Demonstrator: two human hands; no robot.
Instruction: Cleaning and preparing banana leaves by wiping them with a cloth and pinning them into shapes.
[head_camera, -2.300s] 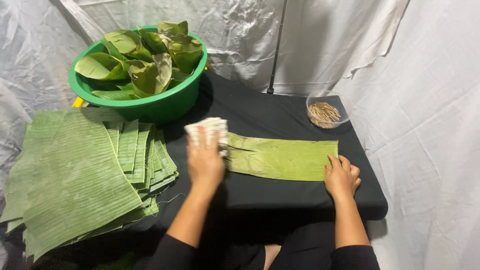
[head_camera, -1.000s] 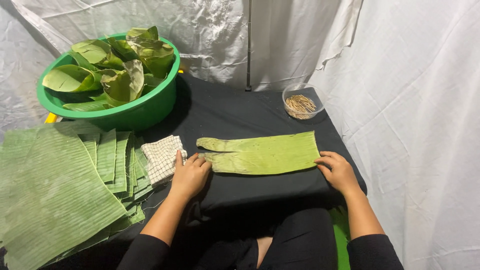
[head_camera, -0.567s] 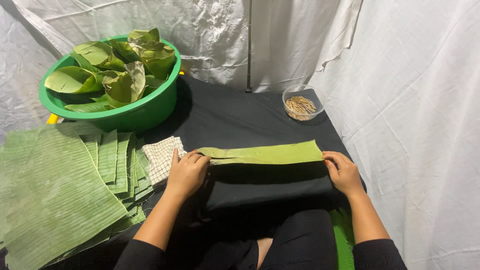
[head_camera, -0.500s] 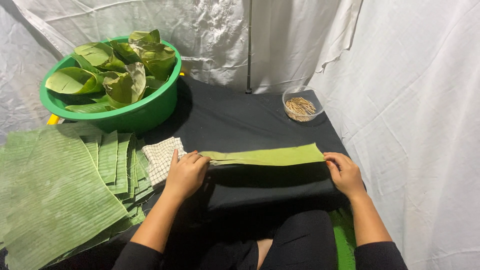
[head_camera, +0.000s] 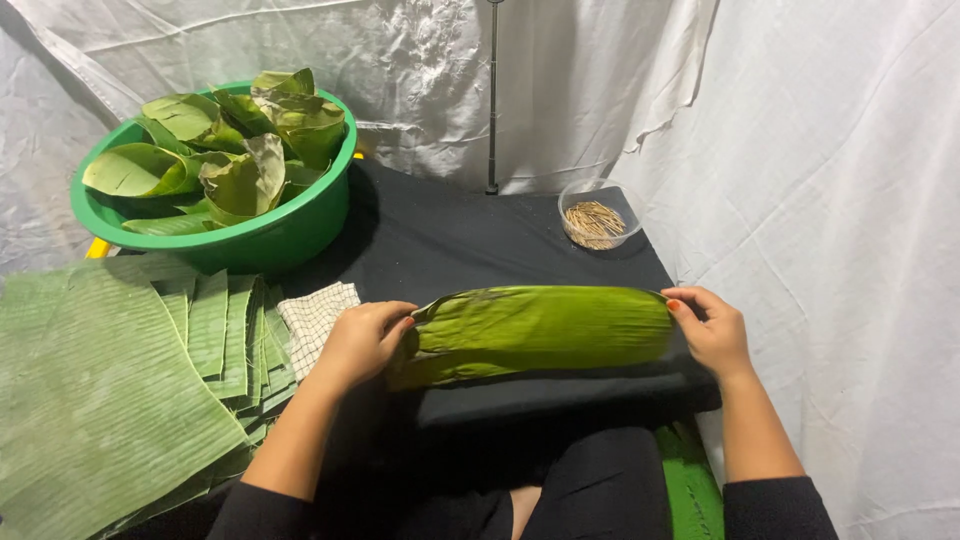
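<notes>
On the black table (head_camera: 480, 240), near its front edge, lies a long green banana leaf strip (head_camera: 540, 330), lifted and curved over along its length, so its glossy side faces the camera. The left hand (head_camera: 362, 342) grasps the left end of this strip, with the fingers curled around the edge. The right hand (head_camera: 712, 330) grasps the right end, and its fingertips pinch the upper edge of the strip.

Just left of the strip, touching the left hand's wrist area, lies a checked cloth (head_camera: 315, 318). Further left of the strip, a stack of flat banana leaf sheets (head_camera: 110, 390) spreads out over the table edge, and the cloth rests partly on it. Behind the strip and to the left stands a green basin (head_camera: 250, 235) filled with folded leaf cups (head_camera: 235, 150). Behind the right end of the strip, near the far corner of the table, stands a small clear bowl of thin sticks (head_camera: 597, 215). White sheeting (head_camera: 830, 150) hangs behind the strip and to its right.
</notes>
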